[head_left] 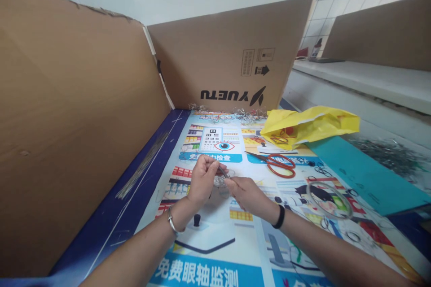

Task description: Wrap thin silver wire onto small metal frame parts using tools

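Near the middle of the table, my left hand (203, 180) and my right hand (247, 193) meet, both with fingers closed in a pinch. Between the fingertips runs a slim dark grey piece (222, 172), too small to name. Thin silvery wire (220, 182) curls just below the fingers; whether it hangs from them or lies on the table I cannot tell. Beyond my right hand lie scissors (282, 165) with red-orange handles, blades pointing left. A clear ring-shaped coil (329, 200) rests to the right of that hand.
Cardboard walls (229, 58) stand at the back and left. A yellow bag (313, 124) and a turquoise sheet (365, 175) lie to the right, beside a heap of wire scraps (390, 154). Straight wires (143, 166) lie along the left edge. Small black loops (323, 171) are scattered right.
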